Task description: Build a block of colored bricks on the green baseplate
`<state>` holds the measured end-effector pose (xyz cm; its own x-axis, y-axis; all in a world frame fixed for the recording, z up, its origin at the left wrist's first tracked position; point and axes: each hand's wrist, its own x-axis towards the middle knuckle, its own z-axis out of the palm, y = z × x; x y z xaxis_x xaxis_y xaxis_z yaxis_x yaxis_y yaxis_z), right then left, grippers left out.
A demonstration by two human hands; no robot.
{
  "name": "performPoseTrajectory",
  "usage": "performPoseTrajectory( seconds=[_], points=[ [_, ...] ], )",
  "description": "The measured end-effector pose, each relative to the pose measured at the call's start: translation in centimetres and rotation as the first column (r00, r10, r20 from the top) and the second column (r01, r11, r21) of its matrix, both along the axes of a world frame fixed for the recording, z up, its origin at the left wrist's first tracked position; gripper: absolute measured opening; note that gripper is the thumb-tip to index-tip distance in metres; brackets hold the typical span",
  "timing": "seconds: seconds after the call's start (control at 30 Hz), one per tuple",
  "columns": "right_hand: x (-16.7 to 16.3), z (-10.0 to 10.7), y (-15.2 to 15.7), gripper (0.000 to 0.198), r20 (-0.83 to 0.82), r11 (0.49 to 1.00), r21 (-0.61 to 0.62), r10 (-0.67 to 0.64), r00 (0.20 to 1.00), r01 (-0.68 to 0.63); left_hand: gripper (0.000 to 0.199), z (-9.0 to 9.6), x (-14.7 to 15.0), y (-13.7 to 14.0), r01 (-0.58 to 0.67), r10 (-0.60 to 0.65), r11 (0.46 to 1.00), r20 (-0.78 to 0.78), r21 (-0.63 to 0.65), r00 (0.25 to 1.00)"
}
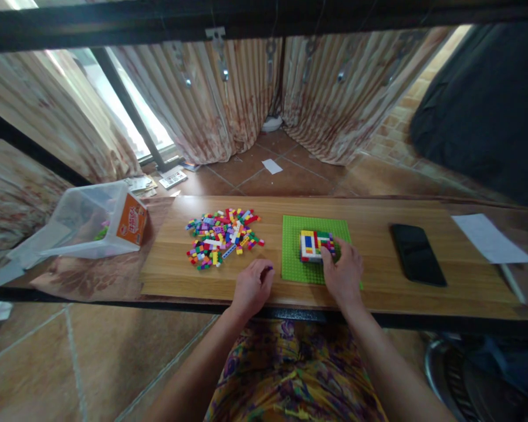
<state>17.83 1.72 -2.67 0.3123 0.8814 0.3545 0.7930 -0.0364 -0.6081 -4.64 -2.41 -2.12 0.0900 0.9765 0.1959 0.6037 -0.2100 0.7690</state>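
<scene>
A rectangular build of toy bricks (310, 245), white, yellow, red, blue and green on top, sits on a green studded baseplate (293, 266). My right hand (345, 271) grips its right side, with the thumb at the near edge and the fingers along the far right. To the left of the baseplate, my left hand (251, 287) is closed just above the wooden board. A small dark purple brick (270, 268) shows between its thumb and fingers. Beyond the left hand lies a loose pile of colourful bricks (222, 234).
A clear plastic tub (92, 220) with an orange label lies on its side at the far left, a few bricks inside. A black phone (418, 254) rests to the right, with white paper (490, 237) past it. The wooden board (255, 205) lies on a narrow table.
</scene>
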Motion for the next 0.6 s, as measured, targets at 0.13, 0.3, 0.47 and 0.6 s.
performPoseTrajectory(
  seconds=[0.13,0.3,0.47,0.6],
  points=[
    [-0.3,0.2,-0.3,0.052,0.012,1.000,-0.007,-0.001,1.000,0.001,0.011,-0.1,0.0,0.0,-0.003,0.003,1.000,0.006,0.012,1.000],
    [-1.1,0.1,-0.5,0.050,0.030,1.000,0.021,-0.006,1.000,0.005,0.011,-0.1,0.1,-0.1,-0.004,0.004,1.000,0.012,0.012,1.000],
    [-1.3,-0.1,-0.4,0.048,0.017,1.000,0.007,-0.008,1.000,0.008,0.012,-0.1,0.0,0.0,0.004,-0.004,1.000,0.026,0.014,1.000],
    [-0.5,0.0,-0.1,0.049,-0.081,0.999,0.025,0.023,0.996,-0.021,0.012,-0.1,-0.1,-0.1,0.009,-0.009,1.000,0.047,0.008,0.999]
  ],
)
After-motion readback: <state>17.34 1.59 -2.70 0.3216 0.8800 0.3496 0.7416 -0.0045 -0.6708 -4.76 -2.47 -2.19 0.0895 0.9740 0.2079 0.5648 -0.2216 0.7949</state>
